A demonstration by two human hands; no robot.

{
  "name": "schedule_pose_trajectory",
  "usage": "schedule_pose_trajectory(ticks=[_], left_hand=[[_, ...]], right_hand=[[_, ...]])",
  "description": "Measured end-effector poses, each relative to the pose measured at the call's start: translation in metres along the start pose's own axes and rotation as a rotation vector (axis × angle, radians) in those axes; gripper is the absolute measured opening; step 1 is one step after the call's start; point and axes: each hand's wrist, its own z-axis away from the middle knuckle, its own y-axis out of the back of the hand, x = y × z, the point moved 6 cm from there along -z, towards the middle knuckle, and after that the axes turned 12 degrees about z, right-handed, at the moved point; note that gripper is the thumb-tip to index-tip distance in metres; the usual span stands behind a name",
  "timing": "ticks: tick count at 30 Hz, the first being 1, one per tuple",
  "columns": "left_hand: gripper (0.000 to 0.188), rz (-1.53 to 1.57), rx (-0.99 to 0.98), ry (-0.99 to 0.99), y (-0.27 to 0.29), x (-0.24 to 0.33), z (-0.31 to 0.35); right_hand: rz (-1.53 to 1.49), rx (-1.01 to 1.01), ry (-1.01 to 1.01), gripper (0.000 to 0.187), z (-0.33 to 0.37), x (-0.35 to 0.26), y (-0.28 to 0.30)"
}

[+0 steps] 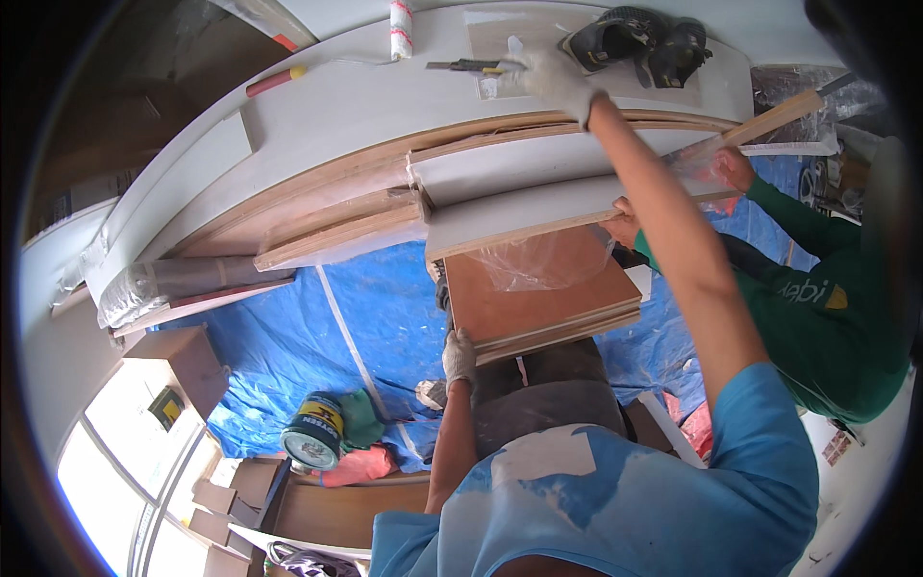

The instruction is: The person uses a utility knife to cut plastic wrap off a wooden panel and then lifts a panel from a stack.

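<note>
My right hand (556, 85), in a pale work glove and a little blurred, reaches far across a large white panel (346, 106). Its fingers are closed on the end of a dark utility knife (469, 65), which points left. Close to my body, my gloved left hand (460, 358) grips the left edge of a stack of brown boards (543, 298). Clear plastic film (548, 260) lies over the top board. Beyond the stack, a long white-faced board (538, 216) stretches sideways, partly hidden by my right arm.
A person in a green top (817, 298) stands at right, hands at the white board's end and plastic. Black shoes (639, 46) and a red-handled tool (276, 81) rest on the panel. A paint bucket (313, 433) and cardboard boxes (255, 481) stand lower left; blue sheeting (279, 337) covers the floor.
</note>
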Motion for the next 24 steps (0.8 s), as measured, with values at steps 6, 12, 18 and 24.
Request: schedule_pose_trajectory(ticks=[6, 12, 18, 24], left_hand=[[0.061, 0.036, 0.074, 0.005, 0.005, 0.003, 0.006], [0.06, 0.088, 0.024, 0.005, 0.003, 0.01, 0.004], [0.083, -0.134, 0.471, -0.369, 0.038, 0.067, 0.018], [0.081, -0.385, 0.472, -0.831, 0.061, 0.185, 0.038]], right_hand=[[0.174, 0.019, -0.096, 0.047, -0.043, 0.01, 0.03], [0.06, 0.386, 0.028, 0.042, -0.009, -0.011, 0.022], [-0.253, -0.023, 0.19, 0.032, 0.164, -0.14, -0.045], [-0.132, -0.162, -0.142, 0.054, 0.278, -0.115, -0.079]])
